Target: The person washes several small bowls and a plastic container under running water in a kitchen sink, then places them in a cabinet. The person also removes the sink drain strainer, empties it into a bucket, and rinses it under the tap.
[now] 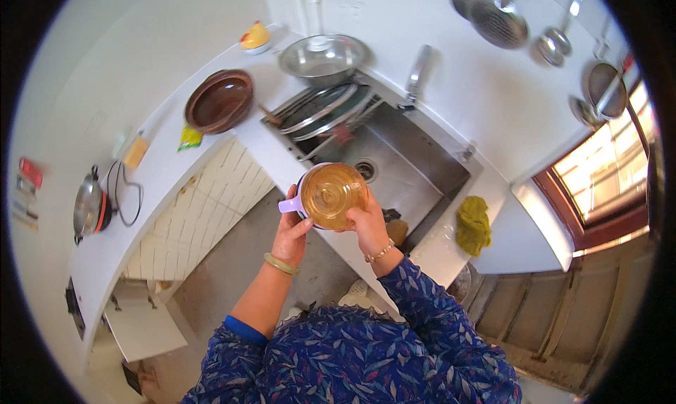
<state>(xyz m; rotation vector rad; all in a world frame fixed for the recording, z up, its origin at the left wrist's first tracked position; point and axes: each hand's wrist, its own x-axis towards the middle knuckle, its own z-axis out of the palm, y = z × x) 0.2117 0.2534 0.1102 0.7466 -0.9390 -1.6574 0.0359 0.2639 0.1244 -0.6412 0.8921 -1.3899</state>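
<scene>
An amber glass bowl (pixel 334 195) is between my hands, at the front edge of the stainless steel sink (pixel 401 156). Beneath or around it shows a pale purple handle (pixel 288 206) with a matching rim, partly hidden by the glass; whether this is a separate vessel I cannot tell. My left hand (pixel 292 232) grips from the left, below the handle, its thumb along the side. On the right, my right hand (pixel 366 222) closes on the glass, thumb on its near rim. Fingers of both hands are partly hidden behind the vessel.
A rack with pan lids (pixel 327 111) stands in the sink's left part, below the faucet (pixel 417 76). Behind it sits a steel basin (pixel 322 61). A brown clay pot (pixel 219 102) rests on the left counter, a green cloth (pixel 473 226) on the right. Ladles and strainers (pixel 498 21) hang on the wall.
</scene>
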